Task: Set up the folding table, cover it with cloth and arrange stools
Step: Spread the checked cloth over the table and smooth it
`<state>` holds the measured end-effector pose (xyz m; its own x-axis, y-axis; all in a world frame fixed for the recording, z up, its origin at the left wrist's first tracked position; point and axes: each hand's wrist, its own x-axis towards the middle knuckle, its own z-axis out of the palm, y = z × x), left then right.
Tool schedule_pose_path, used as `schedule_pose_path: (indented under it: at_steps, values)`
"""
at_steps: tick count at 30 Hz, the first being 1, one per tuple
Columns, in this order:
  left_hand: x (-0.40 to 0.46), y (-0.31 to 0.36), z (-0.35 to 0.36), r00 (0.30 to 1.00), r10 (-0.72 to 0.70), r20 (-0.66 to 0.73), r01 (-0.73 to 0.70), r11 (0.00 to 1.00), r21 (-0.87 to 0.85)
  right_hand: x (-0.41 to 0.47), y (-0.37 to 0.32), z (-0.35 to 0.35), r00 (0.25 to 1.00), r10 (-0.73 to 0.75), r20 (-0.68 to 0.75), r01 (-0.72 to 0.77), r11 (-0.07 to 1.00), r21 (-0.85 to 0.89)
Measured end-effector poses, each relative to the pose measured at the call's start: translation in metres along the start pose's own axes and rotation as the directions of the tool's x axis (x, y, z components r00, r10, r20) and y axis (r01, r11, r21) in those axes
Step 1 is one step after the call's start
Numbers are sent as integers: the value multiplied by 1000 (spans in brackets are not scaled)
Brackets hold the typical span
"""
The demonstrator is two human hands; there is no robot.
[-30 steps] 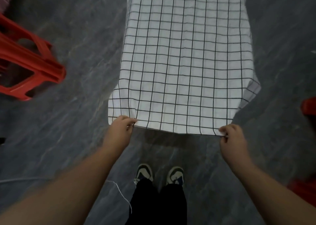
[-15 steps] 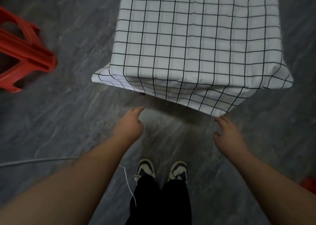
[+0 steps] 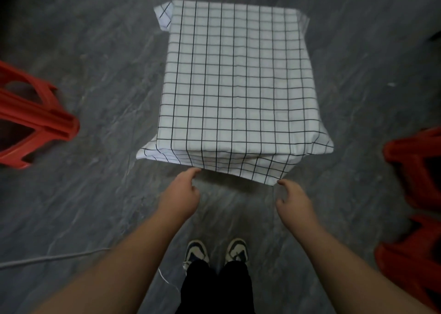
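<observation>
I saw the checked cloth draped over the folding tabletop, which lay dead ahead at twelve o'clock from my hands, its long axis running straight away from me. The near hem hung just past the fingertips. My left hand sat at about eleven o'clock with fingers loosely bent, its forefinger at or just under the hem; I could not tell whether it touched. My right hand sat at about one o'clock, fingers likewise loose, its fingertip close to the lowest corner of the hanging flap. Neither hand held anything. The two were about equally near the cloth.

The hem sagged lower on the right than on the left, so I judged the covering step nearly finished and a small tug enough to level it.

A red plastic stool lay on its side on the floor at nine o'clock, well apart from the tabletop. More red stools stood at three o'clock, not yet arranged. I saw no containers.
</observation>
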<state>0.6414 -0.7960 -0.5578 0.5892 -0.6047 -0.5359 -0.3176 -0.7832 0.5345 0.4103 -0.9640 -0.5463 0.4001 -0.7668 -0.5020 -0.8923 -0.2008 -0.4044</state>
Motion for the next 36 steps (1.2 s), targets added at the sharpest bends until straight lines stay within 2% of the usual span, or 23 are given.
schedule_pose_path:
  at_steps: [5, 10, 16, 24, 27, 31, 36]
  values:
    - [-18, 52, -25, 998, 70, -3, -70, 997, -23, -17, -16, -35, 997, 25, -67, -20, 997, 78]
    - [-12, 101, -16, 989, 132, 60, -132, 991, 0, -19, -5, -64, 994, 68, -86, -55, 987, 150]
    - [8, 164, 30, 981, 174, 87, -176, 984, 17, 6, 38, -91, 994, 98, -52, -86, 976, 201]
    - [36, 235, 106, 988, 133, 82, -138, 988, 66, 65, 108, -117, 994, 95, 53, -105, 965, 242]
    - [47, 249, 123, 987, 149, 57, -156, 976, 155, 86, 130, -118, 988, 125, 93, -147, 946, 289]
    - [69, 251, 142, 963, 262, 68, -270, 910, 313, 117, 158, -110, 970, 205, 128, -240, 873, 425]
    - [96, 241, 166, 945, 325, 41, -312, 856, 413, 158, 177, -92, 968, 193, 161, -250, 790, 559]
